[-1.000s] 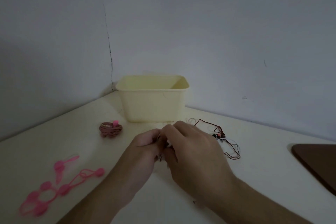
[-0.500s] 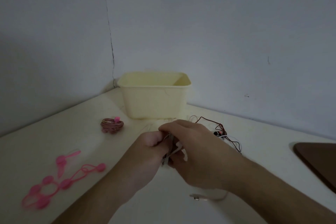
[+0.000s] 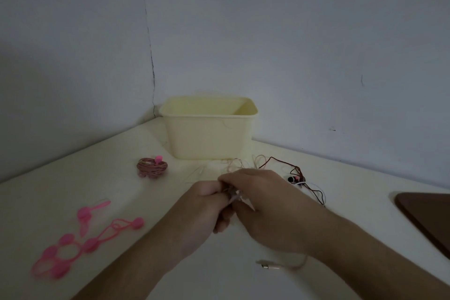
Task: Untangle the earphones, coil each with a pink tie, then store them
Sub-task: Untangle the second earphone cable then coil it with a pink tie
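Observation:
Both hands meet over the middle of the cream table. My left hand (image 3: pixel 207 204) and my right hand (image 3: pixel 265 204) both pinch a pale earphone cable (image 3: pixel 235 196) between them. Its loose loops (image 3: pixel 239 164) trail toward the bin, and its plug end (image 3: pixel 264 263) lies under my right forearm. A dark red earphone tangle (image 3: pixel 298 178) lies just beyond my right hand. A coiled earphone with a pink tie (image 3: pixel 152 167) sits left of the cream bin (image 3: pixel 209 129). Several loose pink ties (image 3: pixel 80 238) lie at the near left.
The bin stands in the corner where two grey walls meet. A dark brown board (image 3: pixel 426 214) lies at the right edge of the table.
The hands have drawn slightly nearer to me, and the plug end of the pale cable has come into sight under my right forearm. The view has tilted down a little.

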A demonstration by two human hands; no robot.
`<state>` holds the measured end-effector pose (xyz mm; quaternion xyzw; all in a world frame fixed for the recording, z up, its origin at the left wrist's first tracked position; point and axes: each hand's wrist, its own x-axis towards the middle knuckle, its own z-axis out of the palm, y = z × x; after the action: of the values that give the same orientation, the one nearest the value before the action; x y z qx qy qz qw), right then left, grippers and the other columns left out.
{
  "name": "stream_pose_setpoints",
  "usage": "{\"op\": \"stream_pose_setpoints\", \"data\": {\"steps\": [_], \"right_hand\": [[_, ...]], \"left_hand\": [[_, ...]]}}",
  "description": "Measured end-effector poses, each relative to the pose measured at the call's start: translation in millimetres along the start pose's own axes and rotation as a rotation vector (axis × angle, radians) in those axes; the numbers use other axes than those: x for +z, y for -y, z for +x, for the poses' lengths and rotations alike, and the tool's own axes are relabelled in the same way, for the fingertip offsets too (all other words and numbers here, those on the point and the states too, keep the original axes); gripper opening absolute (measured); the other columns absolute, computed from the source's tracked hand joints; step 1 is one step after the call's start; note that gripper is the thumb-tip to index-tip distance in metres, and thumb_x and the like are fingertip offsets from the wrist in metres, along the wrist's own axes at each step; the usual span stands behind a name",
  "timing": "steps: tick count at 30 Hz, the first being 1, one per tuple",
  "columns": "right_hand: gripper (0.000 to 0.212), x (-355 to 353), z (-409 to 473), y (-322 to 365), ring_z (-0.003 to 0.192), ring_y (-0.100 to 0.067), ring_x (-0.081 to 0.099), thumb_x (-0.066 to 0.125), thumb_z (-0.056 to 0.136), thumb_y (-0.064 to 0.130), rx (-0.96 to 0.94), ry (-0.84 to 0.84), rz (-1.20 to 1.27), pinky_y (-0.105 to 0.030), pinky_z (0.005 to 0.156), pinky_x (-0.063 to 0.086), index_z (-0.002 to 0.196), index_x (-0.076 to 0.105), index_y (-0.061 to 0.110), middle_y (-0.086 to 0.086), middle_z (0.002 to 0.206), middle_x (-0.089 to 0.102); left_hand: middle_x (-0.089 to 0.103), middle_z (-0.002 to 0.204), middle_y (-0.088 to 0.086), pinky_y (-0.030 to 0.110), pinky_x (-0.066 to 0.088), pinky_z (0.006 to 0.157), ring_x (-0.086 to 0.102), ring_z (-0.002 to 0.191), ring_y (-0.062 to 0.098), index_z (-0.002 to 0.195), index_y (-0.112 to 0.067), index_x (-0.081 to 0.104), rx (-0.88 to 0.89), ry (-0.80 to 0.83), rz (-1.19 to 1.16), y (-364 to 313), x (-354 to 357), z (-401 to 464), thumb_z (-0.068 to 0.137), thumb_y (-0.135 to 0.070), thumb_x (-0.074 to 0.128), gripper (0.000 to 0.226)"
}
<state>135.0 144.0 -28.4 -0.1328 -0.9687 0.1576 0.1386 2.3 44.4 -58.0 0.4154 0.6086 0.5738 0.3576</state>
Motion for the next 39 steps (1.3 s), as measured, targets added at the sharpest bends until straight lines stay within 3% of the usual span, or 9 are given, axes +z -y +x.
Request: {"op": "stream_pose_setpoints", "data": {"steps": [3, 7, 13, 18, 22, 28, 31, 35, 39], "right_hand": [[0.019, -1, 1, -6, 0.093, -0.01, 0.061, 0.054, 0.098, 0.008, 0.024, 0.038, 0.129, -0.039, 0.086, 0.051, 0.097, 0.062, 0.025, 0.01, 0.095, 0.067], [0.039, 1, 1, -6, 0.111, -0.006, 0.063, 0.055, 0.107, 0.026, 0.039, -0.012, 0.264, -0.034, 0.098, 0.052, 0.144, 0.047, 0.036, 0.014, 0.117, 0.069], [0.012, 11, -5, 5, 0.092, -0.009, 0.056, 0.046, 0.109, 0.034, -0.044, -0.086, 0.187, -0.034, 0.076, 0.05, 0.107, 0.037, 0.04, 0.012, 0.1, 0.059], [0.005, 18, -4, 4, 0.093, -0.013, 0.063, 0.045, 0.109, 0.032, -0.071, -0.148, 0.201, -0.043, 0.08, 0.053, 0.106, 0.042, 0.035, 0.009, 0.096, 0.068], [0.008, 21, -4, -1, 0.088, -0.015, 0.066, 0.042, 0.109, 0.031, -0.046, -0.169, 0.237, -0.045, 0.077, 0.055, 0.102, 0.042, 0.035, 0.008, 0.09, 0.07], [0.014, 14, -5, -2, 0.064, -0.011, 0.067, 0.046, 0.107, 0.012, -0.007, -0.2, 0.4, -0.032, 0.064, 0.054, 0.098, 0.049, 0.021, 0.005, 0.066, 0.072], [0.008, 12, -4, -2, 0.054, -0.01, 0.062, 0.051, 0.108, 0.018, 0.056, -0.213, 0.477, -0.025, 0.055, 0.049, 0.102, 0.051, 0.024, 0.003, 0.065, 0.069], [0.008, 16, -2, -4, 0.068, -0.019, 0.062, 0.053, 0.106, 0.032, 0.075, -0.241, 0.404, -0.038, 0.063, 0.053, 0.101, 0.057, 0.029, -0.002, 0.076, 0.069], [0.011, 19, -2, -5, 0.066, -0.014, 0.058, 0.056, 0.107, 0.032, 0.101, -0.252, 0.453, -0.035, 0.063, 0.05, 0.097, 0.059, 0.026, 0.001, 0.074, 0.065]], "left_hand": [[0.035, 0.056, 0.003, 0.024, 0.021, 0.045, 0.031, 0.045, 0.013, 0.072, -0.002, 0.057, -0.076, -0.003, -0.128, -1, -1, 4, 0.095, 0.002, 0.044, 0.026], [0.031, 0.057, 0.001, 0.026, 0.012, 0.048, 0.022, 0.049, 0.013, 0.068, -0.01, 0.058, -0.155, 0.016, -0.209, -9, -5, 3, 0.091, 0.002, 0.037, 0.033], [0.032, 0.053, 0.001, 0.028, 0.01, 0.052, 0.022, 0.047, 0.014, 0.049, -0.016, 0.056, -0.195, -0.034, -0.255, -16, -1, -3, 0.089, 0.002, 0.036, 0.048], [0.037, 0.053, 0.008, 0.026, 0.025, 0.046, 0.033, 0.043, 0.019, 0.052, -0.007, 0.051, -0.172, -0.05, -0.227, -16, -2, -5, 0.082, 0.001, 0.039, 0.034], [0.045, 0.062, 0.011, 0.031, 0.037, 0.05, 0.042, 0.049, 0.023, 0.071, -0.004, 0.057, -0.195, 0.081, -0.355, -19, -4, -8, 0.088, -0.01, 0.042, 0.024], [0.059, 0.072, 0.017, 0.033, 0.05, 0.058, 0.06, 0.059, 0.026, 0.083, 0.001, 0.073, -0.17, 0.184, -0.393, -20, -9, -9, 0.09, -0.014, 0.049, 0.03], [0.066, 0.079, 0.022, 0.033, 0.056, 0.062, 0.068, 0.066, 0.029, 0.086, 0.003, 0.079, -0.118, 0.228, -0.352, -23, -14, -10, 0.094, -0.011, 0.05, 0.033], [0.072, 0.083, 0.025, 0.032, 0.059, 0.063, 0.073, 0.069, 0.031, 0.09, 0.006, 0.08, -0.101, 0.191, -0.281, -21, -19, -9, 0.099, -0.006, 0.048, 0.036], [0.074, 0.084, 0.027, 0.032, 0.06, 0.061, 0.075, 0.069, 0.033, 0.093, 0.007, 0.08, -0.107, 0.131, -0.239, -20, -20, -8, 0.096, -0.006, 0.053, 0.031]]}}
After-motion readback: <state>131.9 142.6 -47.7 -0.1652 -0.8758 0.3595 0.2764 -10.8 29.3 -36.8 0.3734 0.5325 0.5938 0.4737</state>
